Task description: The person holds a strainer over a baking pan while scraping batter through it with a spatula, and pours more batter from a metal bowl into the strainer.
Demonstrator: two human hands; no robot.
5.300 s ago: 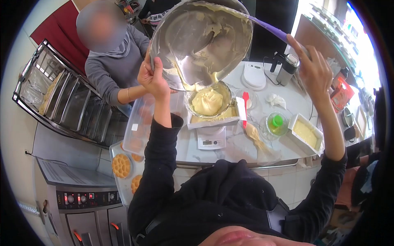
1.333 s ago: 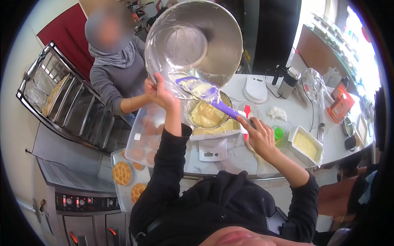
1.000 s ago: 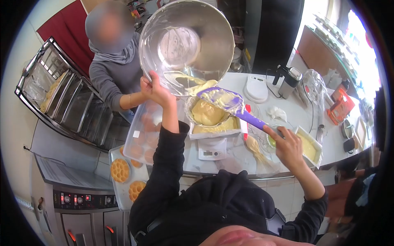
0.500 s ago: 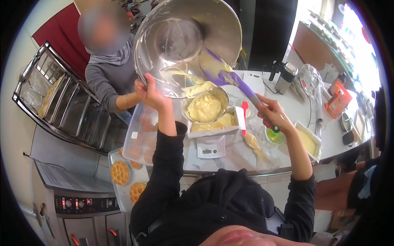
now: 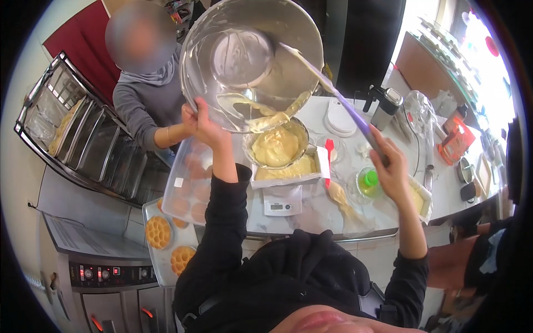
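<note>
My left hand (image 5: 206, 125) grips the rim of a large steel mixing bowl (image 5: 244, 55), tilted with its mouth toward me. Pale batter (image 5: 269, 119) smears its inside and gathers at the lower lip. In my right hand (image 5: 391, 166) is the handle of a purple spatula (image 5: 344, 102), its blade edge-on against the bowl's inner right wall. Right below the lip sits a smaller round bowl (image 5: 305, 141) full of batter. It rests over a paper-lined loaf pan (image 5: 286, 182) that also holds batter, on a white kitchen scale (image 5: 282, 201).
A co-worker (image 5: 147, 100) stands at the left beside a tray rack (image 5: 89, 139). Around the table are a plastic box (image 5: 180, 183), a red spatula (image 5: 328, 152), a piping bag (image 5: 341, 201), a green-topped cup (image 5: 367, 183) and another lined pan (image 5: 425, 208). Baked rounds (image 5: 158, 232) lie on a tray.
The spatula has swung up and right, turning its blade edge-on against the bowl wall. My right hand has moved slightly right. The large bowl has shifted slightly left.
</note>
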